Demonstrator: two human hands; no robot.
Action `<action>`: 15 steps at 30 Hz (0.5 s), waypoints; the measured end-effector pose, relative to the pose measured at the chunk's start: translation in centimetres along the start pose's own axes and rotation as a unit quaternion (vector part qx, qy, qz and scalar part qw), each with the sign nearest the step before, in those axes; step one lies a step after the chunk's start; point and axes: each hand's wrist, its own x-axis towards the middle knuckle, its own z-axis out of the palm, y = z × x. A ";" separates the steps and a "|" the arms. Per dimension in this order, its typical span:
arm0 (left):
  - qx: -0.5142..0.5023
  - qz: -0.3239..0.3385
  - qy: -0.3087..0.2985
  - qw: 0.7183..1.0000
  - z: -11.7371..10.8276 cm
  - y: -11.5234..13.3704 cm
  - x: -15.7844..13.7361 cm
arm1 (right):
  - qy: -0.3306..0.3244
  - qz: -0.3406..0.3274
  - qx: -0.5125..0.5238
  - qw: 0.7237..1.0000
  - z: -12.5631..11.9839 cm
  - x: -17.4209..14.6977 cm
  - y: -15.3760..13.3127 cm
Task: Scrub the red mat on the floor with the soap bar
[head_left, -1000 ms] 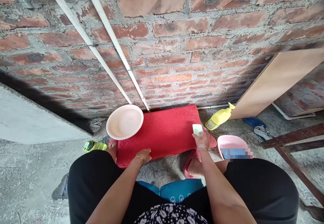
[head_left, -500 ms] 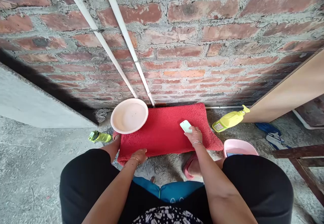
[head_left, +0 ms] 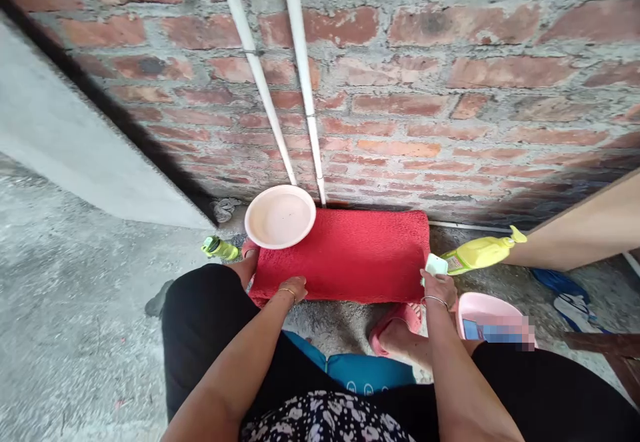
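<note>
A red textured mat [head_left: 345,255] lies spread out in front of me, its near edge toward my knees. My left hand [head_left: 294,289] is closed on that near edge, left of the middle. In my right hand [head_left: 440,287] is a pale mint scrub brush [head_left: 437,265] with a small hole at one end. The fingers wrap around it, and its underside is mostly hidden. This hand is at the mat's right edge, close to a yellow pump bottle [head_left: 480,253] lying on its side. A pale pink basin [head_left: 280,219] rests on the mat's far left corner.
A pink tub [head_left: 487,303] with blue contents stands by my right knee. A green bottle [head_left: 220,248] lies left of the mat. Behind are a brick wall [head_left: 400,105] and white pipes [head_left: 303,62]. Panels [head_left: 100,122] flank the space; a wooden frame [head_left: 600,343] stands right.
My right hand has moved right with the scrub brush, from above the mat to its right edge. My left hand keeps hold of the near edge. The view has shifted.
</note>
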 end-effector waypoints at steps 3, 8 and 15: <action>-0.041 -0.052 0.023 0.998 -0.6 -1.0 -0.2 | -0.035 -0.110 0.026 0.993 2.5 -4.5 -4.0; -0.130 -0.104 0.135 0.977 -2.4 -3.1 -0.7 | -0.167 -0.357 -0.041 0.918 7.9 -15.9 -9.8; -0.217 -0.110 0.232 0.942 -3.7 -3.5 -0.7 | -0.240 -0.527 -0.143 0.803 11.8 -25.2 -13.0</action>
